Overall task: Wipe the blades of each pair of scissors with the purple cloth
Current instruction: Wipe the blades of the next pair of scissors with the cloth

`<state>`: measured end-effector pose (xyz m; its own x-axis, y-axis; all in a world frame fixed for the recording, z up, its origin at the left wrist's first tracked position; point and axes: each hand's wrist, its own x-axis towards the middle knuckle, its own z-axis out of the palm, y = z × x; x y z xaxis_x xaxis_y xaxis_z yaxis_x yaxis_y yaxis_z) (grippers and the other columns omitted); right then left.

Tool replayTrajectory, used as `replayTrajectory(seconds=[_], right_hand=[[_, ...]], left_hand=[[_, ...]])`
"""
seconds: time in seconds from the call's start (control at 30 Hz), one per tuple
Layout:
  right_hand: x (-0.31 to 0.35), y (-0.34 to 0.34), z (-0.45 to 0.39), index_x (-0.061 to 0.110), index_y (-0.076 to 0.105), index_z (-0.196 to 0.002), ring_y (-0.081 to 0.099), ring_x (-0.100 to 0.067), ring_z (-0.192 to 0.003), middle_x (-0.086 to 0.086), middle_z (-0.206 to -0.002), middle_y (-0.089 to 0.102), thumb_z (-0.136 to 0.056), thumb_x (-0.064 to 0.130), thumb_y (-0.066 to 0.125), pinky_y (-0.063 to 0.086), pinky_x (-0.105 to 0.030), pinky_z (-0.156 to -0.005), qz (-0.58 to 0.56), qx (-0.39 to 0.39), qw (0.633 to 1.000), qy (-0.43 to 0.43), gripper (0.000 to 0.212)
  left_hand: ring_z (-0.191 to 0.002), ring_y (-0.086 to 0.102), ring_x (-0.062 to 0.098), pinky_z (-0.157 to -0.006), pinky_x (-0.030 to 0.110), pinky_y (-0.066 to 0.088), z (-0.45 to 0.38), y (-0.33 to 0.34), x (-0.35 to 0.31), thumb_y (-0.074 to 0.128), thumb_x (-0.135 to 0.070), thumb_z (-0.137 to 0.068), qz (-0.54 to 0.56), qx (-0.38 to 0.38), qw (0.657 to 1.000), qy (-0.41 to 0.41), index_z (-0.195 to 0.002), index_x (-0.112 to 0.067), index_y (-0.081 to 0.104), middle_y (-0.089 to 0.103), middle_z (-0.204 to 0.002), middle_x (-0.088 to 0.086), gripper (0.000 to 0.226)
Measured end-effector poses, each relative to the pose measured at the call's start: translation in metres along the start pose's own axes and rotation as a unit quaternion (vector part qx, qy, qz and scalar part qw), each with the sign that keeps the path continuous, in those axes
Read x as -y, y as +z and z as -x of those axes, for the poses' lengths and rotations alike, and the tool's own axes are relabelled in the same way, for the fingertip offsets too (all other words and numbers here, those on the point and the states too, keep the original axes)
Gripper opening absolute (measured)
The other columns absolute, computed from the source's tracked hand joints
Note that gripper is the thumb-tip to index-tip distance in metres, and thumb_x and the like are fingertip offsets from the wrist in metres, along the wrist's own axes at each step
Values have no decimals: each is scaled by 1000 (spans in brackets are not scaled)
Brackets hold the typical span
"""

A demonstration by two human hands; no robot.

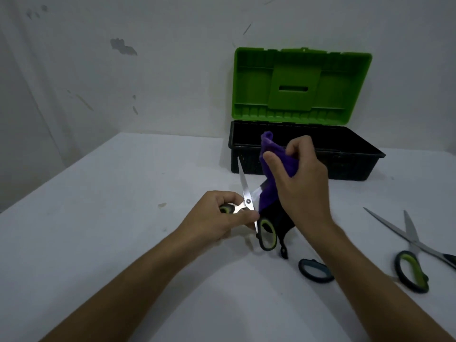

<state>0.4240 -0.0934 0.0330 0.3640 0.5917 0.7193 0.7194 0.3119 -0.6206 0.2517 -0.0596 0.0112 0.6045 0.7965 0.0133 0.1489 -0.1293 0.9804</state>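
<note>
My left hand [217, 215] grips one handle of a spread pair of scissors [245, 188] with black and green handles, held above the table. One bare blade points up and away. My right hand [299, 178] holds the purple cloth [269, 166] wrapped round the other blade, of which only a short piece near the pivot shows. The second handle loop [267, 234] hangs down by the table. A second pair of scissors [412, 245] lies spread on the table at the right. Under my right forearm a dark handle loop [315, 270] of another pair shows.
A toolbox with a black base [345, 166] and a raised green lid [301, 85] stands at the back against the wall. The white table [123, 193] spreads left of my hands. Its left edge runs diagonally along a wall.
</note>
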Motion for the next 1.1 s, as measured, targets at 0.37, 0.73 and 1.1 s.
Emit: replayTrajectory(seconds=[0.37, 0.73, 1.1], right_hand=[[-11, -2, 18, 33, 57, -131, 39, -13, -111, 8, -128, 50, -92, 49, 48, 38, -32, -89, 167, 144, 964, -150, 44], [-30, -15, -3, 7, 65, -117, 51, -27, -80, -12, -101, 49, -96, 18, 55, 52, -49, -68, 250, 22, 958, -137, 25], [-2, 9, 19, 11, 66, -116, 56, -19, -90, -11, -119, 49, -89, 15, 68, 55, -25, -72, 183, 149, 956, -176, 27]], left_hand=[[-37, 30, 8, -37, 17, 27, -3, -11, -3, 81, -24, -76, 24, -55, 998, 10, -82, -5, 72, 57, -75, 32, 22], [-34, 29, 5, -37, 15, 25, 0, -17, -10, 77, -14, -82, -26, -63, 998, 13, -79, -5, 73, 73, -65, 7, 10], [-39, 33, 8, -45, 22, 31, -4, -15, -3, 79, -18, -79, -94, -103, 990, 30, -68, -15, 74, 43, -43, -10, 12]])
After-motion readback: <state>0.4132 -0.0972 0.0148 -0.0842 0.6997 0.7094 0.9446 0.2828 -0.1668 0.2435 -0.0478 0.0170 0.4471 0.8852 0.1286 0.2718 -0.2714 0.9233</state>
